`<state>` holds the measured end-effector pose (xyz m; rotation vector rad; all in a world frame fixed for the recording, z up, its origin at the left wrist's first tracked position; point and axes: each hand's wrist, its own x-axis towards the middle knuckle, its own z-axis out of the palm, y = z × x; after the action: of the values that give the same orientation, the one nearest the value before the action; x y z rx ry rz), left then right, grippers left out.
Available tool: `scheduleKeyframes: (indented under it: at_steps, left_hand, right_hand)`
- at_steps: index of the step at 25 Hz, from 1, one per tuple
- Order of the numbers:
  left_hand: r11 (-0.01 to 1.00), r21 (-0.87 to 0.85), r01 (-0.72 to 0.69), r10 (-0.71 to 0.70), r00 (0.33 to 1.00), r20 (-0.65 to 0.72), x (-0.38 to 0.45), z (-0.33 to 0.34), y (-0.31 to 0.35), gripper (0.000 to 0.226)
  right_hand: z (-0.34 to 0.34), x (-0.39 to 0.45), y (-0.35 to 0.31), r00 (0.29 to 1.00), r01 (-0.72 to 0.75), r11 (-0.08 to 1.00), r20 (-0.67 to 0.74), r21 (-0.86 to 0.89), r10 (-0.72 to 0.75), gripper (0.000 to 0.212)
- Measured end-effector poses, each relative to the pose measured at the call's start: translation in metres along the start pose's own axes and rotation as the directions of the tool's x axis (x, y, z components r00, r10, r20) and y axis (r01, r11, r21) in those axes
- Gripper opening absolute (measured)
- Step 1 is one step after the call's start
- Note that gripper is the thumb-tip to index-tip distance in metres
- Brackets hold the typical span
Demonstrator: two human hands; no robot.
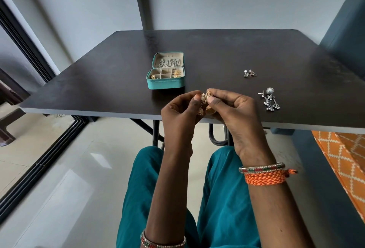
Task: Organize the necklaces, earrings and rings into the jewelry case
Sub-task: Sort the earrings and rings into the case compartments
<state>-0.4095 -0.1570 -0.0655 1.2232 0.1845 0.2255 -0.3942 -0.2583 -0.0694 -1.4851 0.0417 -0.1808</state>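
Head view, looking down, close above table [217,54].

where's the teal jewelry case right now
The teal jewelry case lies open on the dark table, left of centre, just beyond the left hand.

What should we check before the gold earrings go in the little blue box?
1. Jewelry case lid open: ok.
2. Gold earrings held by left hand and right hand: ok.
3. Empty compartment free in the case: ok, the middle ones look empty.
4. Earrings untangled from each other: cannot tell, fingers hide them.
5. Path from hands to case clear: ok.
6. Everything sorted: not ok, small silver earrings and dangly silver earrings wait on the table.
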Motion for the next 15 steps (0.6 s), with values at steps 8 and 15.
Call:
scheduleKeyframes:
  at_steps: [8, 15]
  left_hand:
    - [0.982, 0.033, -0.186, 0.188, 0.979, -0.077, 0.065, -0.031, 0.038, 0.01]
    - [0.896, 0.374, -0.24, 0.265, 0.964, -0.017, 0.13, -0.051, 0.062, 0.018]
  right_hand:
    - [0.043, 0.066, -0.015, 0.996, 0.069, 0.992, 0.057, 0.11, -0.075, 0.022]
    - [0.098, 0.129, -0.011, 0.961, 0.268, 0.947, 0.116, -0.175, -0.25, 0.015]
